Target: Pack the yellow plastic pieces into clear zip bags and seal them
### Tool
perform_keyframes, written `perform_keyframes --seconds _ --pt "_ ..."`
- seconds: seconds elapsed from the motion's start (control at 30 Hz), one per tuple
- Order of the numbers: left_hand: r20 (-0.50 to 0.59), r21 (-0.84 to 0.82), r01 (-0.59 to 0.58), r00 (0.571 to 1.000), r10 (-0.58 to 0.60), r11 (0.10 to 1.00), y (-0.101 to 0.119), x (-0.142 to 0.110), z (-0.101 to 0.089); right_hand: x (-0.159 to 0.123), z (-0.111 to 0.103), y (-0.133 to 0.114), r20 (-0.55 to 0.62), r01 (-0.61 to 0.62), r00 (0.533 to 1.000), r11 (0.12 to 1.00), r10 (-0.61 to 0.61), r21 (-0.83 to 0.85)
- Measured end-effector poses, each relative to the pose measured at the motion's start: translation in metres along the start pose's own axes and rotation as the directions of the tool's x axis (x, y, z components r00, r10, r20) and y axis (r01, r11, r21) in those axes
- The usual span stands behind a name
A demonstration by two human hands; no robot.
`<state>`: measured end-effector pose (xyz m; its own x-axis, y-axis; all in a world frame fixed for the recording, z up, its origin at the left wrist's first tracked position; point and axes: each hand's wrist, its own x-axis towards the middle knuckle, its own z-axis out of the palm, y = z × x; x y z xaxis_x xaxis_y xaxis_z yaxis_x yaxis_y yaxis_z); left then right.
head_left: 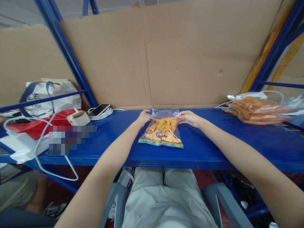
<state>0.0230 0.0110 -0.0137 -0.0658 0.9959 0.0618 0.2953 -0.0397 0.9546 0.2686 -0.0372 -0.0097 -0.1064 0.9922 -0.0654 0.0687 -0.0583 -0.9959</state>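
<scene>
A clear plastic bag (164,114) lies on the blue shelf top in front of me, with a colourful patterned strip along its near edge. Inside it are several orange, soft-looking pieces (163,128) with hollow ends; I cannot tell their exact kind. My left hand (144,117) pinches the bag's far left corner. At the far right side, the fingers of my right hand (188,118) are closed on the bag's edge. Both forearms reach forward over the table edge, and the bag sits between them.
Several similar bags of orange pieces (258,109) are piled at the right. To the left are a phone (99,110) on a coiled white cable, a white charger (78,118), a power strip (30,152) and a tote bag (52,98). Cardboard (190,57) walls the back.
</scene>
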Motion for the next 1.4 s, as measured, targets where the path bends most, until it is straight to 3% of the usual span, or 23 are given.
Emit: perform_keyframes --seconds 0.4,0.63,0.93,1.2,1.4 --pt "-0.057 0.001 0.045 0.997 -0.045 0.999 0.005 0.0 0.006 -0.008 0.001 -0.01 -0.144 -0.076 0.987 0.996 0.068 -0.052" --pt "0.102 0.018 0.009 0.995 -0.011 1.0 0.002 -0.005 0.005 -0.003 0.003 -0.002 -0.11 -0.027 0.994 1.0 0.026 -0.007" --pt "0.139 -0.032 -0.012 0.99 0.017 0.999 0.003 -0.003 -0.001 0.007 -0.002 0.009 -0.037 0.086 0.996 0.994 -0.084 0.07" --pt "0.182 -0.072 -0.076 0.979 0.088 0.994 -0.004 0.01 -0.009 0.011 -0.006 0.007 -0.105 0.112 0.989 0.993 -0.108 0.031" --pt "0.162 0.054 -0.163 0.975 0.153 0.985 -0.003 0.012 -0.005 0.016 -0.009 0.011 -0.079 0.161 0.983 0.985 -0.166 -0.07"
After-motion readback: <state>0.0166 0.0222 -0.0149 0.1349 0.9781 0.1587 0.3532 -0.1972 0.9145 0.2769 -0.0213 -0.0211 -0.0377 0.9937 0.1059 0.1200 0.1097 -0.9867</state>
